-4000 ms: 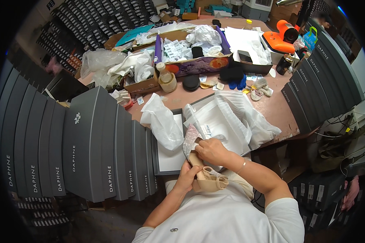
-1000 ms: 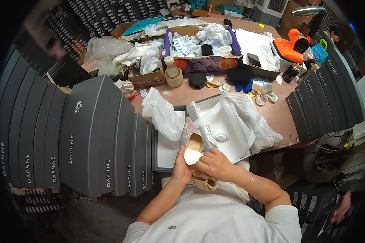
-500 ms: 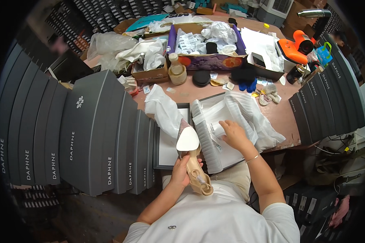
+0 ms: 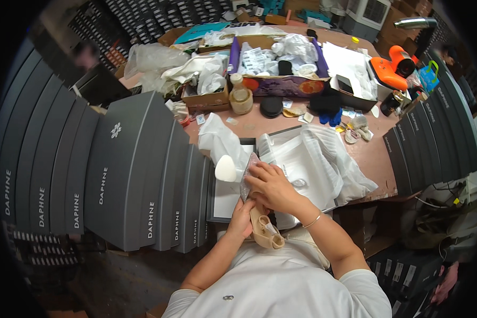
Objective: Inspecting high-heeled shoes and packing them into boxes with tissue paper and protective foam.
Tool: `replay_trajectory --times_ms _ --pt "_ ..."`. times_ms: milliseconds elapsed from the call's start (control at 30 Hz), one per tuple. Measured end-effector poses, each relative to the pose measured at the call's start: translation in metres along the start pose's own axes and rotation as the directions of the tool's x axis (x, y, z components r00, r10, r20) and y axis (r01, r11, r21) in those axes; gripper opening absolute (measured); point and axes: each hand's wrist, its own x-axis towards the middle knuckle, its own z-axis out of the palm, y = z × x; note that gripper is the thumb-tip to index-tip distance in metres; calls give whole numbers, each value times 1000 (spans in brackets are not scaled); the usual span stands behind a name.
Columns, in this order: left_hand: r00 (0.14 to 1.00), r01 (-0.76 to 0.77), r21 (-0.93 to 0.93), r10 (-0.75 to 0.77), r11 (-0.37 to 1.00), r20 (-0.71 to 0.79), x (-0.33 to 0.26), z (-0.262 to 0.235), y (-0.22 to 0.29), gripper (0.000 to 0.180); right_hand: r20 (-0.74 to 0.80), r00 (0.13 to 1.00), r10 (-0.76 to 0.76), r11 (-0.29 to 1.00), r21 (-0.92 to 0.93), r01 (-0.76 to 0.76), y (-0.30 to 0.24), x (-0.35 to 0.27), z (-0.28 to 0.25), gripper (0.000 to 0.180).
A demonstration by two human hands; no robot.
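My left hand (image 4: 242, 218) is closed around the middle of a beige shoe (image 4: 263, 229) with a glittery, pointed front and a strapped heel end. My right hand (image 4: 272, 186) is closed over the front part of the same shoe, its fingers bent against the glittery side. Left of the shoe's tip is a flat white oval piece (image 4: 226, 168), apart from both hands. Beneath lies an open grey shoebox (image 4: 213, 199) with white tissue paper (image 4: 221, 139) at its far left. A white ribbed wrapping (image 4: 323, 153) rests in the right-hand part of the box. Both palms are hidden.
Tall grey shoeboxes (image 4: 135, 175) line the left side, more grey shoeboxes (image 4: 426, 143) the right. Farther back stand a purple box (image 4: 281, 86) of crumpled paper, a bottle (image 4: 241, 98), a black round lid (image 4: 271, 106), a phone (image 4: 344, 84) and an orange device (image 4: 388, 73).
My right hand has moved left from the wrapping onto the shoe's front. The white oval piece, earlier over the shoe's front, now sits to its left. The shoe has turned slightly.
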Motion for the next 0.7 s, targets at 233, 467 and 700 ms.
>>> replay_trajectory --times_ms 233,467,700 --pt "964 -159 26 161 987 -209 -31 -35 19 35 60 980 189 975 109 -194 5 38 24 69" --pt "944 -183 -145 133 972 -301 -39 -41 21 38 164 959 230 969 49 -241 37 74 116 50" --pt "990 -137 -397 118 908 -72 -24 -39 6 50 176 863 473 436 805 -403 -15 13 33 29"
